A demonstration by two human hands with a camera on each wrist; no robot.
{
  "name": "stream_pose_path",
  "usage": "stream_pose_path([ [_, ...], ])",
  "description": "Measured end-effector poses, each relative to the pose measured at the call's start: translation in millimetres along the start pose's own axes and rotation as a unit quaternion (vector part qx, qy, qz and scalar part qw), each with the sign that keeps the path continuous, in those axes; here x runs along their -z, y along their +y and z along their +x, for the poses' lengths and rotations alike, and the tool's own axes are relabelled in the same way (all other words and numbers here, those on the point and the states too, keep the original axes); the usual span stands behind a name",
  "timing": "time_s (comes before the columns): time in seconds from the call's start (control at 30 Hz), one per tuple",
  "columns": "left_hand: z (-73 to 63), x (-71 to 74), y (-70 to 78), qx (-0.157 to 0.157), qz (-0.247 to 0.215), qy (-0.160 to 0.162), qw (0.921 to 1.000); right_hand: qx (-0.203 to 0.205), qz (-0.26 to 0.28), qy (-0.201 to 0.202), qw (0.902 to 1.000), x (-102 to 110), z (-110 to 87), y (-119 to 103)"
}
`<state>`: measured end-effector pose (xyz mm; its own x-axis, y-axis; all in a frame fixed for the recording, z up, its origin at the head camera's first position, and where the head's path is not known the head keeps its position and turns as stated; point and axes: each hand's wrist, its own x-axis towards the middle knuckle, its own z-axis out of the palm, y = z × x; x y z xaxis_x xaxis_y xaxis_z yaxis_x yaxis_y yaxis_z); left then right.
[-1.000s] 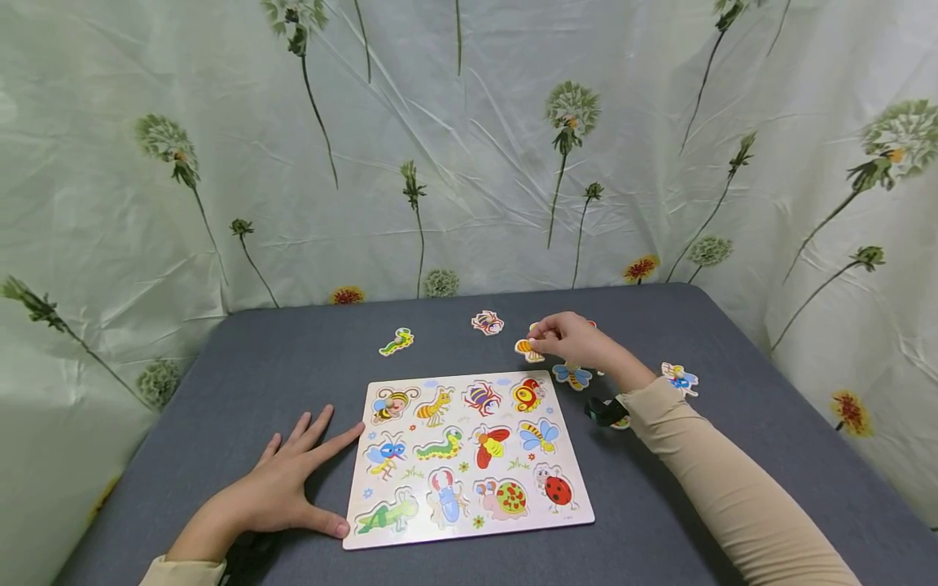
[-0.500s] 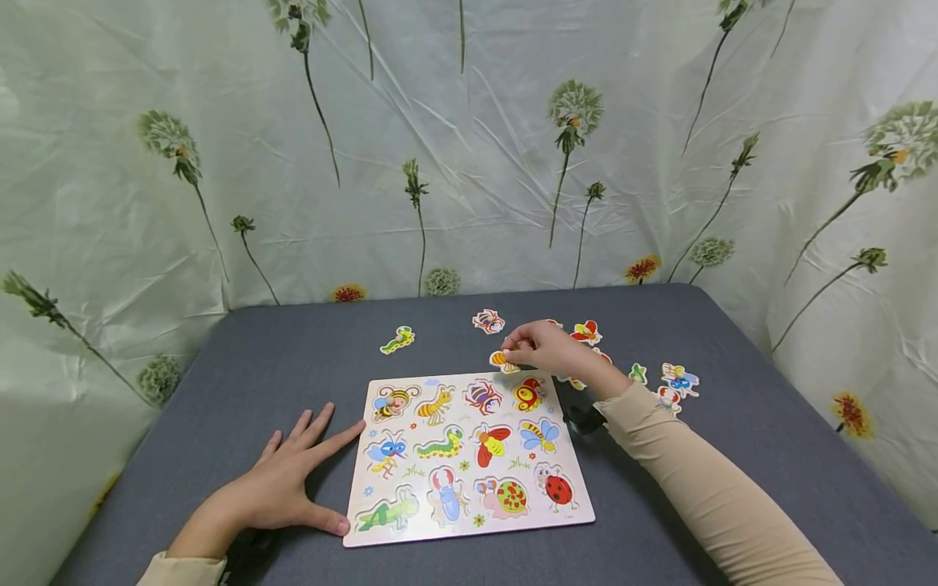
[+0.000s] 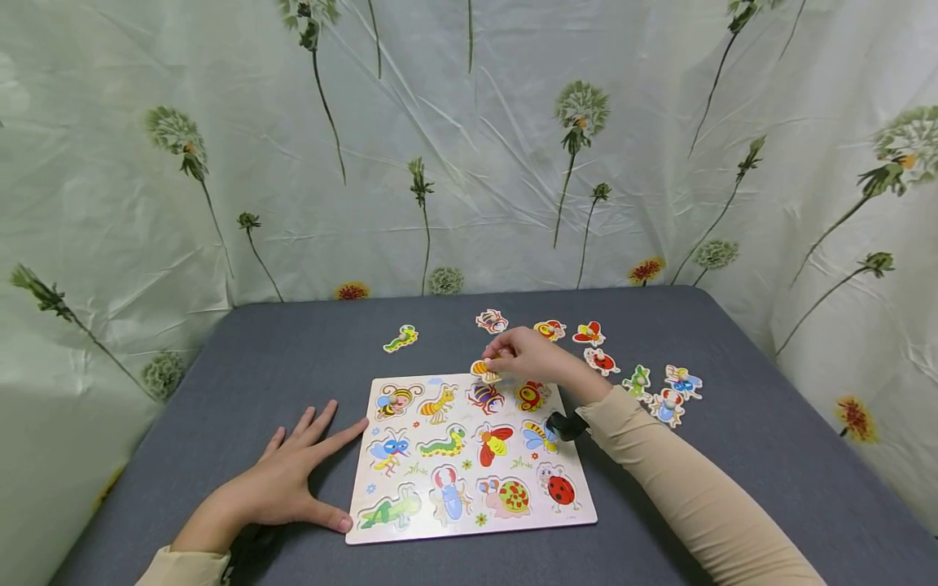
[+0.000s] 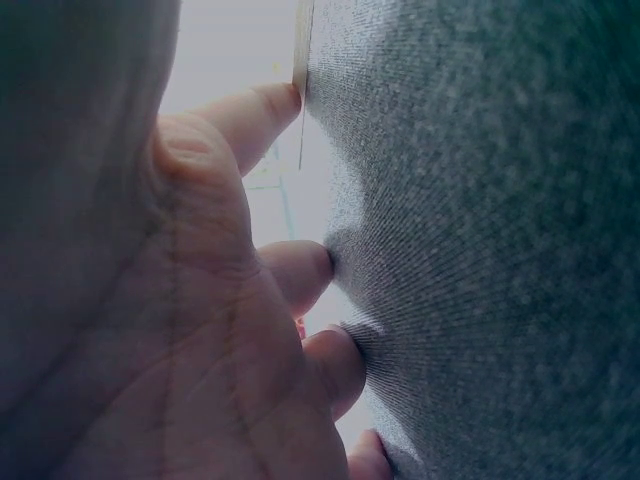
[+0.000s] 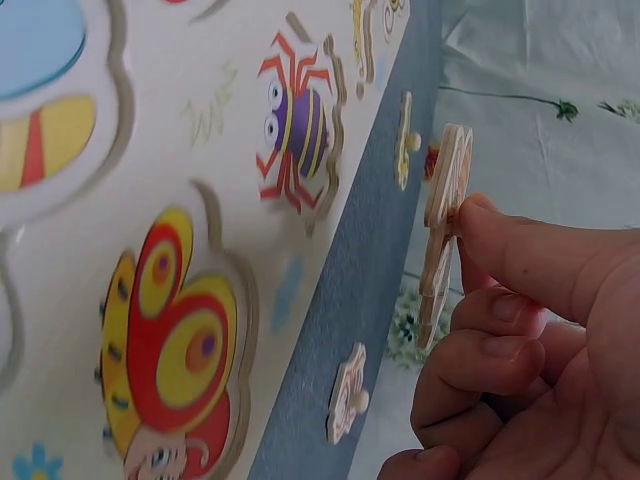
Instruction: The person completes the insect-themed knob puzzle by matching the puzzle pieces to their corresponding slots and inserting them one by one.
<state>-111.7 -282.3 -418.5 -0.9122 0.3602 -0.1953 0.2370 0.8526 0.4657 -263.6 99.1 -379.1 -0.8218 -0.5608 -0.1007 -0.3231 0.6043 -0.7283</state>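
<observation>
An insect puzzle board (image 3: 550, 519) lies on the table, with a bee piece (image 3: 396, 400) in its top-left recess. My left hand (image 3: 289, 480) rests with fingers spread, thumb and index finger at the board's left edge. In the left wrist view, its fingertips (image 4: 320, 262) meet the dark cloth. With thumb and fingers, my right hand (image 3: 535, 360) pinches a yellow-orange striped insect puzzle piece (image 3: 484, 372) over the board's back edge, near the printed spider. The right wrist view shows this wooden piece (image 5: 450, 180) edge-on, raised off the board.
Behind the board lie a caterpillar piece (image 3: 401, 338) and a spider piece (image 3: 492, 321). Several more pieces are scattered to the right, among them a ladybug piece (image 3: 601, 361) and a grasshopper piece (image 3: 637, 381). A flowered curtain (image 3: 484, 187) hangs behind the table.
My right hand has carried the striped piece from the loose pieces leftward to the board's back edge, uncovering several pieces behind it. My left hand has stayed at the board's edge.
</observation>
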Motion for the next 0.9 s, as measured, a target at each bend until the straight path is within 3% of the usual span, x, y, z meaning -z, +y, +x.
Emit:
stream_pose_path([
  [0.57,-0.1,0.3,1.3,0.003,0.004,0.001,1.0,0.016,-0.019,-0.027,0.9993,-26.3,15.8,-12.0],
  [0.9,-1.5,0.9,1.4,-0.011,0.007,0.006,0.9999,0.024,-0.018,-0.045,0.9985,-38.0,20.0,-21.7],
])
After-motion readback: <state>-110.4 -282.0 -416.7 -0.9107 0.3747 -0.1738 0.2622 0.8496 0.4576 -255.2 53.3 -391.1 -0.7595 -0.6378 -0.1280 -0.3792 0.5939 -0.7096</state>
